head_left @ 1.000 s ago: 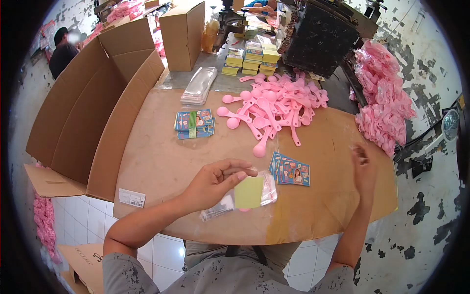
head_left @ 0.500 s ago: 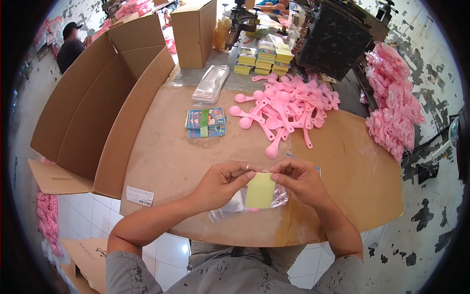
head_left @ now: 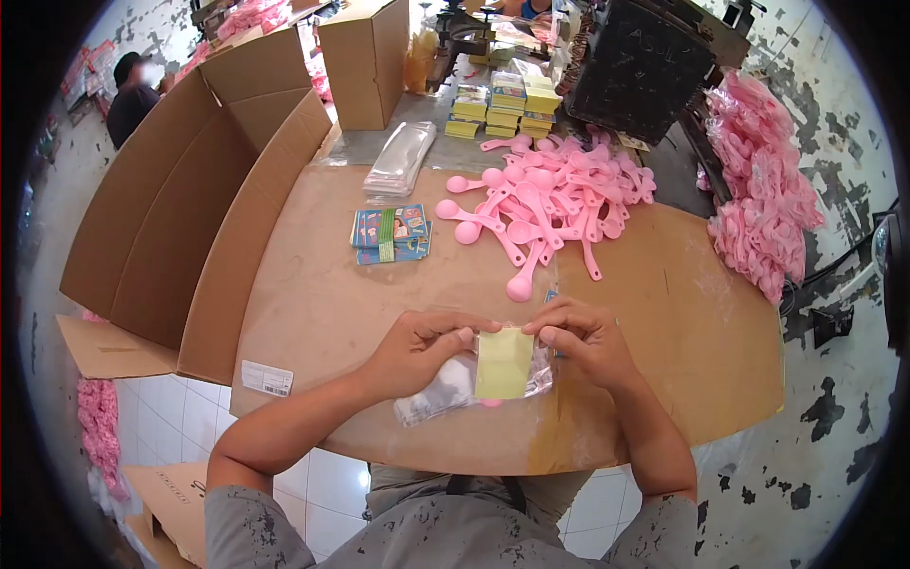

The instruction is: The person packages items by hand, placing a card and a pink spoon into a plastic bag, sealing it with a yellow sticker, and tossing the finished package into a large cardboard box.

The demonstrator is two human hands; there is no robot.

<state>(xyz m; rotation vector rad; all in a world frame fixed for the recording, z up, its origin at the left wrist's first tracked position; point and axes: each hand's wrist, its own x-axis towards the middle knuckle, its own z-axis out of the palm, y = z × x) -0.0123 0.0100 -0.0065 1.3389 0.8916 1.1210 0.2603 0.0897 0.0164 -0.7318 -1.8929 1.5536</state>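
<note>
Yellow card (head_left: 504, 365): being met now by the right hand (head_left: 588, 346), which a second ago was hanging well apart, between two and three o'clock.
Card's place: sitting between both hands, above the near edge of the counter (head_left: 322, 303); clear film is glinting around it, though whether it is lying inside is hard to tell.
Card's handling: looking light, thin and fairly stiff, probably creasing easily; film is likely being slippery, so the top corners are offering the best hold.
Left hand (head_left: 412, 356): reaching in from nine o'clock, fingers curling, tips touching near the eleven o'clock corner.
Right hand: bending likewise, tips touching near one o'clock.
Thumbs: standing close to the forefingers; whether they are pinching, I cannot tell.
Clear bags (head_left: 441, 396): lying at eight o'clock.
Banded cards (head_left: 409, 224): resting at eleven.
Pink scoops (head_left: 540, 194): heaping past twelve.
</note>
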